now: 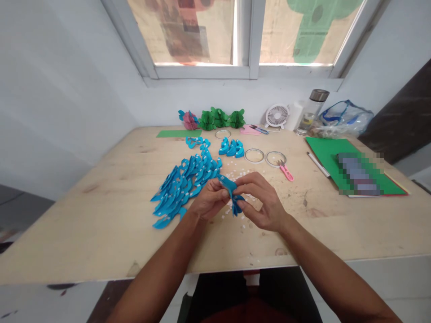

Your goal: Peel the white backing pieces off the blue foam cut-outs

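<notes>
Between my two hands, above the table, is a folded blue paper piece (236,207) with several layers. My left hand (210,198) pinches its left part between thumb and fingers. My right hand (264,204) grips its right side with thumb and fingertips. Many blue paper pieces (177,188) with small white squares on them lie in overlapping rows left of my hands. Beyond my hands stand a few more blue folded pieces (231,148). Small white bits are scattered on the wood around and beneath my hands.
On the table (101,220) are tape rolls (254,155), pink snips (286,171), a pen (318,164), green sheets (323,152) under a blurred object, green paper shapes (219,117), a small fan (277,116), a bottle (311,112) and a plastic bag (346,119).
</notes>
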Action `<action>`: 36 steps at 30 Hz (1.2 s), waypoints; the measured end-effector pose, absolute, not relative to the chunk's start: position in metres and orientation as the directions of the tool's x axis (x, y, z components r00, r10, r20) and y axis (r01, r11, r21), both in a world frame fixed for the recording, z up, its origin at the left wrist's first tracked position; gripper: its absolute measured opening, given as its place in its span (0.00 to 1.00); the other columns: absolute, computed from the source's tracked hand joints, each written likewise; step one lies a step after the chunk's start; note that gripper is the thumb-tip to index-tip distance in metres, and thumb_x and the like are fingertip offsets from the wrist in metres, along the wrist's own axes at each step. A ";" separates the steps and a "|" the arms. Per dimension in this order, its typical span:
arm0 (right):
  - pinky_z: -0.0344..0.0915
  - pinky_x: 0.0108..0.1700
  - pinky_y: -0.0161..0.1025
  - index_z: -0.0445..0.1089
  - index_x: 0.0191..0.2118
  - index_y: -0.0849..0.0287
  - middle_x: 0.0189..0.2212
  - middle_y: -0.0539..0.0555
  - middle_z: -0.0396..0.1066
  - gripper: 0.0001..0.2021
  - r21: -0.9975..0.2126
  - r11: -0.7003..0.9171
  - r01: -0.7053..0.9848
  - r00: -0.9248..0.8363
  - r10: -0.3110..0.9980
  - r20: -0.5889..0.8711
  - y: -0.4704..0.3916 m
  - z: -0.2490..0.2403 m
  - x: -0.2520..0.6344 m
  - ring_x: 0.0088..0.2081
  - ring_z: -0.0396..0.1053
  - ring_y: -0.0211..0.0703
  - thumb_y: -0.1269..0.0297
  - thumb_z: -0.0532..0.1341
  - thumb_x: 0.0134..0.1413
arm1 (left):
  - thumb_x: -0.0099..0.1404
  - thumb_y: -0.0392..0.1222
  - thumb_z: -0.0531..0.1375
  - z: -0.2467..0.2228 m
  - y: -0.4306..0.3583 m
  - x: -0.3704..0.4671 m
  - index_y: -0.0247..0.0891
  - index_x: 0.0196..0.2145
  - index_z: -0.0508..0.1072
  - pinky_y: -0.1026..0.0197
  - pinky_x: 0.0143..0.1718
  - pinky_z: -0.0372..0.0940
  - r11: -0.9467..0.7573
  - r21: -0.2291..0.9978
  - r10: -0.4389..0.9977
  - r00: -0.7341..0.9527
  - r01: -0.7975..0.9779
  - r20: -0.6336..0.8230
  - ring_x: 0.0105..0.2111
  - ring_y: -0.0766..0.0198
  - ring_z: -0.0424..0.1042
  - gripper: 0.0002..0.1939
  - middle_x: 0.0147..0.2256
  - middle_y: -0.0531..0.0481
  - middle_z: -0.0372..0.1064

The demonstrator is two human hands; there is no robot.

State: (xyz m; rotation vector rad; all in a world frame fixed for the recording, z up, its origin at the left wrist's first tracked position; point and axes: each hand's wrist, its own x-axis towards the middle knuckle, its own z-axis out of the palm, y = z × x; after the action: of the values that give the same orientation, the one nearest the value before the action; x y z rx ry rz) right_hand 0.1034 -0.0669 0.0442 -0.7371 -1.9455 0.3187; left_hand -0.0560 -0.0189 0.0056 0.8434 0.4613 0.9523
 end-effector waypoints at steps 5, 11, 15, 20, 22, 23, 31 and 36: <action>0.65 0.43 0.45 0.65 0.39 0.57 0.39 0.57 0.69 0.08 -0.527 0.768 0.364 -0.271 0.629 0.729 -0.066 0.041 0.102 0.41 0.66 0.43 0.73 0.55 0.53 | 0.40 0.40 0.71 0.002 -0.017 -0.056 0.31 0.23 0.75 0.67 0.22 0.60 0.320 0.783 0.849 0.529 -0.533 0.013 0.22 0.67 0.66 0.14 0.21 0.50 0.69; 0.64 0.42 0.44 0.65 0.37 0.57 0.39 0.56 0.69 0.07 -0.437 0.789 0.433 -0.276 0.577 0.768 -0.063 0.037 0.101 0.40 0.66 0.43 0.75 0.56 0.52 | 0.41 0.40 0.71 0.004 -0.016 -0.055 0.31 0.22 0.73 0.64 0.26 0.63 0.306 0.776 0.856 0.516 -0.551 0.028 0.24 0.66 0.68 0.13 0.22 0.50 0.69; 0.63 0.40 0.44 0.66 0.37 0.57 0.37 0.56 0.69 0.07 -0.358 0.748 0.558 -0.236 0.557 0.796 -0.063 0.035 0.101 0.40 0.66 0.44 0.74 0.57 0.52 | 0.42 0.38 0.70 0.006 -0.016 -0.054 0.32 0.23 0.73 0.64 0.29 0.63 0.283 0.783 0.880 0.475 -0.553 0.018 0.25 0.67 0.68 0.11 0.24 0.50 0.70; 0.59 0.35 0.43 0.68 0.32 0.57 0.28 0.53 0.69 0.05 -0.228 0.652 0.723 -0.217 0.528 0.821 -0.063 0.031 0.101 0.32 0.65 0.43 0.73 0.57 0.51 | 0.43 0.38 0.69 0.005 -0.016 -0.052 0.33 0.23 0.72 0.62 0.30 0.63 0.248 0.791 0.901 0.434 -0.559 0.024 0.26 0.65 0.68 0.10 0.24 0.50 0.70; 0.58 0.33 0.41 0.67 0.31 0.57 0.26 0.53 0.68 0.05 -0.242 0.641 0.729 -0.217 0.551 0.806 -0.063 0.029 0.100 0.30 0.65 0.42 0.73 0.56 0.52 | 0.44 0.38 0.69 0.004 -0.015 -0.052 0.33 0.23 0.72 0.62 0.30 0.62 0.226 0.797 0.909 0.415 -0.560 0.033 0.26 0.66 0.68 0.10 0.24 0.50 0.70; 0.59 0.32 0.40 0.67 0.31 0.58 0.25 0.53 0.68 0.05 -0.268 0.642 0.719 -0.211 0.568 0.795 -0.063 0.029 0.100 0.30 0.65 0.41 0.73 0.55 0.53 | 0.44 0.38 0.69 0.004 -0.015 -0.051 0.33 0.23 0.72 0.63 0.30 0.62 0.215 0.801 0.913 0.406 -0.559 0.039 0.25 0.66 0.68 0.10 0.24 0.50 0.70; 0.62 0.31 0.37 0.66 0.32 0.59 0.25 0.52 0.70 0.02 -0.406 0.642 0.650 -0.164 0.641 0.750 -0.063 0.026 0.099 0.28 0.67 0.39 0.70 0.56 0.53 | 0.43 0.39 0.69 0.005 -0.013 -0.052 0.34 0.23 0.74 0.61 0.32 0.62 0.164 0.836 0.917 0.393 -0.524 0.066 0.26 0.66 0.68 0.09 0.24 0.50 0.71; 0.62 0.31 0.37 0.66 0.31 0.59 0.24 0.52 0.70 0.02 -0.434 0.612 0.661 -0.136 0.666 0.733 -0.065 0.028 0.097 0.27 0.67 0.38 0.70 0.57 0.52 | 0.43 0.38 0.69 0.004 -0.013 -0.053 0.34 0.23 0.75 0.59 0.35 0.62 0.138 0.858 0.917 0.391 -0.494 0.078 0.27 0.64 0.69 0.08 0.24 0.48 0.73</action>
State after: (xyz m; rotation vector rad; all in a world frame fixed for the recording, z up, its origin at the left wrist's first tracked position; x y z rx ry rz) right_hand 0.0971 -0.0646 0.0275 -1.0709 -1.8318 0.0063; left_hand -0.0534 -0.0129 0.0039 0.9569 0.5421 1.0956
